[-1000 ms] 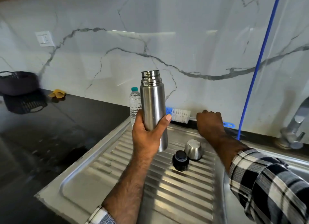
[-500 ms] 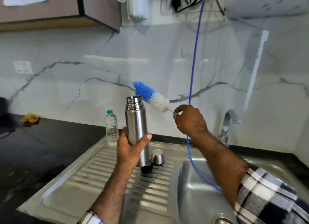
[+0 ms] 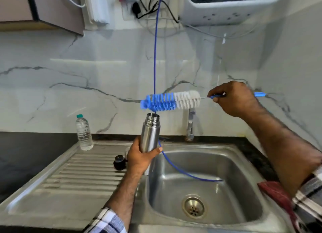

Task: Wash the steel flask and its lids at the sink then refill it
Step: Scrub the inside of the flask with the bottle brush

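Since half a second ago the bottle brush [image 3: 171, 102] has swung from a tilt, bristles just behind the flask's neck, to lie level above the open mouth of the steel flask [image 3: 149, 132], its blue tip just over the rim. The right hand [image 3: 233, 98] has risen and moved right. The flask has shifted right too, from over the ribbed drainboard [image 3: 73, 173] to the sink basin's [image 3: 240, 189] left edge.

Nearest, the basin holds only the end of a thin blue hose [image 3: 183, 171] curving across its bottom toward the right; whether any water lies in it cannot be told. A red cloth [image 3: 277, 192] lies at the basin's right rim. On the drainboard just left of the left hand [image 3: 141, 157] stands the black inner lid [image 3: 119, 162]; the steel cup lid is hidden behind that hand. The left hand grips the flask's lower body, thumb across the front, holding it upright and uncapped; its inside is not visible. The right hand pinches the brush's thin blue handle, fingers curled round it.

Farther left, a clear plastic water bottle [image 3: 84, 132] with a green cap stands at the drainboard's far edge. The tap [image 3: 190, 126] rises behind the basin.
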Demonstrator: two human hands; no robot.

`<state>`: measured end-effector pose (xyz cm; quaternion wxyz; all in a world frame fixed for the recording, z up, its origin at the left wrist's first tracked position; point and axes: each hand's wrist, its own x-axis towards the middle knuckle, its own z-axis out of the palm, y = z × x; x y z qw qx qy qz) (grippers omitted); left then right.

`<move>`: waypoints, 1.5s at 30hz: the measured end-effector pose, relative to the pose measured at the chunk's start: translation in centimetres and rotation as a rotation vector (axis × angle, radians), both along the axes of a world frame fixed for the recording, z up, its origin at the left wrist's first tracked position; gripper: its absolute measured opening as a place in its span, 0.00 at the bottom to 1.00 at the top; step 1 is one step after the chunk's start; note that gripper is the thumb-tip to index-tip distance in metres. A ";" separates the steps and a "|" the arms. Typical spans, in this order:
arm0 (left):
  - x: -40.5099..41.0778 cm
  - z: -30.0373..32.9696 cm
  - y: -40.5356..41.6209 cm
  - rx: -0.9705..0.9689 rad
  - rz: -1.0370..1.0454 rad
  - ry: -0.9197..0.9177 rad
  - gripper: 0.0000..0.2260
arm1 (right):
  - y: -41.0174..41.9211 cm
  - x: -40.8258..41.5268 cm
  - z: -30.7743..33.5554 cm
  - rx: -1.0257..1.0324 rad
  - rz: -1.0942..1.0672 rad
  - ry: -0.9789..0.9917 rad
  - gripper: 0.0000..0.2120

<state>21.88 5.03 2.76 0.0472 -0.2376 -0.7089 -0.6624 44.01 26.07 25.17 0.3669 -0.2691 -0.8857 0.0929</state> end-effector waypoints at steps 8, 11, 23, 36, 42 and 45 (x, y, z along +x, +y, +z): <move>-1.7 -1.7 -1.1 -0.011 0.046 0.016 0.29 | 0.3 -1.5 0.2 0.187 0.068 -0.060 0.11; -2.1 -2.0 -1.2 -0.030 0.015 0.034 0.31 | 0.6 -2.5 1.4 0.242 0.077 -0.093 0.11; -0.4 -0.4 -2.2 -0.096 0.058 0.068 0.30 | 0.8 -1.5 6.5 0.415 0.091 -0.145 0.11; -1.1 -0.4 -2.6 -0.110 0.057 0.104 0.28 | -2.8 -3.5 10.7 0.569 0.064 -0.325 0.14; -1.0 -0.2 -2.8 -0.069 0.028 0.067 0.26 | -5.7 -6.4 11.9 0.717 0.030 -0.354 0.10; -1.3 -0.1 -3.1 -0.072 0.029 0.084 0.27 | -6.7 -6.9 12.8 0.814 -0.007 -0.360 0.09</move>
